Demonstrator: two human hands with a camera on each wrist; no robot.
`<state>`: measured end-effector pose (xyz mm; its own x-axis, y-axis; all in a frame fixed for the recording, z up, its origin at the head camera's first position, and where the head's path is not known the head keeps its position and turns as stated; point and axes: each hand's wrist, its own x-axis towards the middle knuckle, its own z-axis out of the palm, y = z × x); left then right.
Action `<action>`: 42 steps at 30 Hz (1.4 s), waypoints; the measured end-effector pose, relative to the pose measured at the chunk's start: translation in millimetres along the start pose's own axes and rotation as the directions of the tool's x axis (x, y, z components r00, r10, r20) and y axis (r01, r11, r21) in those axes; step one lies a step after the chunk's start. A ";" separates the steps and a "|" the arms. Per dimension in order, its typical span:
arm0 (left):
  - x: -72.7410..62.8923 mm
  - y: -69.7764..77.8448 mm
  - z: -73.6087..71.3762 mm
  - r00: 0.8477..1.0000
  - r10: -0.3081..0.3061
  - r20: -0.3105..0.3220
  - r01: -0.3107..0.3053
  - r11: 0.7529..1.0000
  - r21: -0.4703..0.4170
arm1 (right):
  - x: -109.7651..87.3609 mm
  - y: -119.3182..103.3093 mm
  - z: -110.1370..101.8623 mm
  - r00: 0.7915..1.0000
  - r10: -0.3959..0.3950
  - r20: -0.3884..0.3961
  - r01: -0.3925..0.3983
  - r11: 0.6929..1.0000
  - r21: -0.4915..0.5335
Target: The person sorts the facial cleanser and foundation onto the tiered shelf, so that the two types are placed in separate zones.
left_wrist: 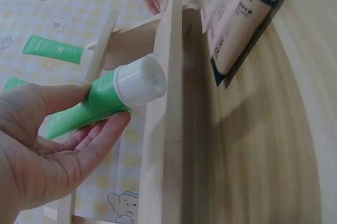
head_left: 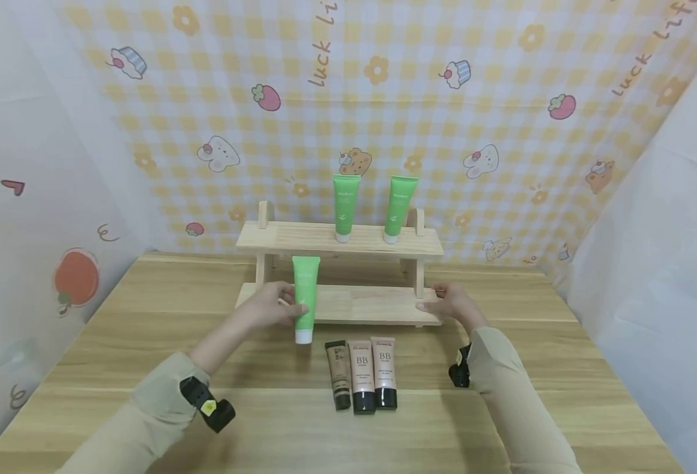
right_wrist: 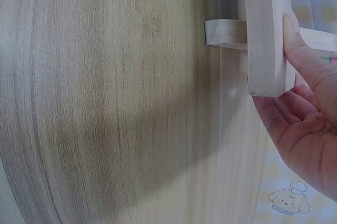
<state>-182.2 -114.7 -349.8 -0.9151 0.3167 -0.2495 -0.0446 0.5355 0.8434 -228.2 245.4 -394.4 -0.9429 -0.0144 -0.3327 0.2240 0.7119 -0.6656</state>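
My left hand (head_left: 273, 305) pinches a green tube (head_left: 306, 289) with a white cap, cap end down, in front of the left part of the wooden shelf's lower tier. In the left wrist view, thumb and fingers close around the tube (left_wrist: 100, 97) just behind its cap (left_wrist: 141, 81). My right hand (head_left: 452, 304) grips the right end of the lower board (head_left: 384, 304), thumb on top and fingers beneath, as the right wrist view of the board (right_wrist: 268, 39) shows. Two more green tubes (head_left: 346, 207) (head_left: 400, 207) stand cap down on the upper tier (head_left: 301, 238).
In front of the shelf, a slim brown tube (head_left: 339, 374) and two pinkish BB cream tubes (head_left: 362, 375) (head_left: 385, 372) lie side by side on the wooden table (head_left: 265, 421). A checkered cloth (head_left: 325, 131) hangs behind, with white cloth at both sides.
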 end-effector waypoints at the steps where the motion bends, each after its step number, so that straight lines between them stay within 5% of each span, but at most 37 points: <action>1: 0.4 1.5 -2.0 1.000 -0.004 -0.007 0.004 1.000 0.013 | -0.3 -0.3 -0.3 1.000 0.002 0.001 -0.002 1.000 -0.001; 7: 2.7 6.2 -13.1 1.000 -0.008 -0.029 0.009 0.999 0.050 | -2.1 -1.5 -1.0 1.000 0.015 0.004 -0.015 1.000 0.006; 21: 14.7 15.1 -35.8 0.995 0.085 -0.045 -0.082 0.994 0.067 | -0.5 -0.1 -0.2 1.000 0.014 0.002 -0.014 1.000 0.013; 34: 15.6 35.2 -59.5 0.991 0.060 -0.118 -0.039 0.985 0.170 | -0.9 -0.6 -0.6 1.000 0.022 0.010 -0.022 1.000 0.022; 42: 22.0 40.2 -71.0 0.985 0.057 -0.161 -0.031 0.987 0.157 | -1.7 -0.8 -1.3 1.000 0.012 0.008 -0.012 1.000 0.013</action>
<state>-232.6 -141.8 -287.6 -0.9688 0.2163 -0.1214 0.0473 0.6416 0.7656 -227.1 245.8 -392.5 -0.9382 -0.0119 -0.3459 0.2382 0.7028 -0.6703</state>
